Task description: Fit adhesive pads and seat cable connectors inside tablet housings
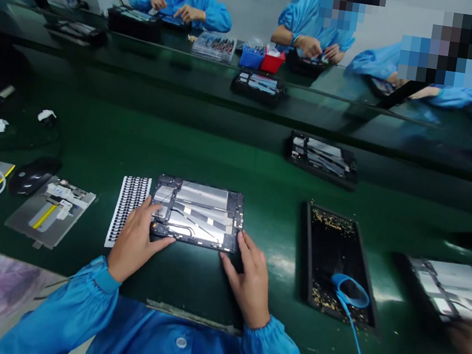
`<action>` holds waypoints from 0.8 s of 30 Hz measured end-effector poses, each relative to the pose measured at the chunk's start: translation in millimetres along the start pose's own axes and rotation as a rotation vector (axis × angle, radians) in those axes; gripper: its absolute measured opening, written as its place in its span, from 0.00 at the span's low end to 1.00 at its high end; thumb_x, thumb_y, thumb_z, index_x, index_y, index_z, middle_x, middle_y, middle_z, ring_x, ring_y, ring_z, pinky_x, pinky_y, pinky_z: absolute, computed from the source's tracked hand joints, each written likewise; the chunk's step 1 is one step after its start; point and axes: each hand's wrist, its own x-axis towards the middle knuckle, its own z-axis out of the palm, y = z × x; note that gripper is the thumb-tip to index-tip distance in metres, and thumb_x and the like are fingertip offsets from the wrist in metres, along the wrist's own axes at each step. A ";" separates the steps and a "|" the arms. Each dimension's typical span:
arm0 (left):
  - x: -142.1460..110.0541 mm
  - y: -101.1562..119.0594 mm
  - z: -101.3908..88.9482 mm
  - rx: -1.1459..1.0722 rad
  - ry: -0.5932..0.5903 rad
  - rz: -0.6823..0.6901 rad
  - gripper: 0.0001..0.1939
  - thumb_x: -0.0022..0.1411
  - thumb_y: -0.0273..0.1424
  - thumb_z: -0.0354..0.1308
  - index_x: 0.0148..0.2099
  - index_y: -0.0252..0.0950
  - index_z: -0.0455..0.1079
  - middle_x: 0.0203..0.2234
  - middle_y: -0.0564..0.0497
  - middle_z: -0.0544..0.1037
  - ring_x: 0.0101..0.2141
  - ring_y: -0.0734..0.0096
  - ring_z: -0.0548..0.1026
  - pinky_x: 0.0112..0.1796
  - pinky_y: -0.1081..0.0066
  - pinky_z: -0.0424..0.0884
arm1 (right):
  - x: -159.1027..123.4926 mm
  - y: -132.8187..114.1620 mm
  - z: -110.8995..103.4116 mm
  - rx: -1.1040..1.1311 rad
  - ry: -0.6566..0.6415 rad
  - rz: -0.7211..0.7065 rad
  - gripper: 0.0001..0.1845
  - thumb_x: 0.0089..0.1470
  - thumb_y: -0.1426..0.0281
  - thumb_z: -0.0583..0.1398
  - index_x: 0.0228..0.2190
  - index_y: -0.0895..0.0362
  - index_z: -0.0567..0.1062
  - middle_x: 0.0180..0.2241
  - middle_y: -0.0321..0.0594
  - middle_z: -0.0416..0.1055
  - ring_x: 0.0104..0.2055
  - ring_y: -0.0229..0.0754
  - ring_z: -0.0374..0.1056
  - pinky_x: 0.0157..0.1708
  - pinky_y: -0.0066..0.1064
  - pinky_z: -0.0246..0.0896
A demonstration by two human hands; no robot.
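An opened tablet chassis (198,213) with silver shielding and cables lies flat on the green table in front of me. My left hand (135,242) rests on its lower left corner, fingers curled and pressed onto the frame edge. My right hand (250,281) touches the lower right corner, fingers bent against the edge. A white sheet of small black stickers (127,208) lies just left of the tablet, beside my left hand.
A black tray (338,262) with gold screws and a blue wrist strap cord (349,292) sits right. A metal plate (50,210) and a black mouse (33,175) lie left. More tablets (321,158) rest on the conveyor. Several co-workers in blue coats sit opposite.
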 end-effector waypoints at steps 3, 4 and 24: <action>-0.7 -9.9 -5.4 -0.046 -0.054 -0.011 0.40 0.61 0.40 0.65 0.69 0.37 0.52 0.63 0.35 0.67 0.62 0.46 0.68 0.59 0.49 0.68 | -2.1 0.4 1.6 0.024 -0.004 0.019 0.32 0.65 0.67 0.60 0.67 0.54 0.60 0.60 0.54 0.69 0.59 0.54 0.67 0.55 0.50 0.69; 1.6 -13.5 -7.2 -0.062 -0.065 -0.017 0.41 0.61 0.39 0.65 0.70 0.39 0.51 0.63 0.36 0.68 0.61 0.47 0.69 0.58 0.49 0.69 | -1.1 0.9 3.1 0.036 -0.004 0.030 0.31 0.66 0.66 0.60 0.67 0.54 0.60 0.60 0.53 0.69 0.60 0.54 0.68 0.55 0.50 0.69; -12.1 -48.9 30.0 0.208 0.174 -0.076 0.40 0.68 0.43 0.56 0.75 0.44 0.44 0.72 0.43 0.52 0.69 0.47 0.55 0.66 0.48 0.57 | 61.2 93.8 72.9 0.120 0.090 0.051 0.32 0.63 0.48 0.54 0.59 0.55 0.72 0.58 0.51 0.72 0.58 0.59 0.70 0.54 0.52 0.71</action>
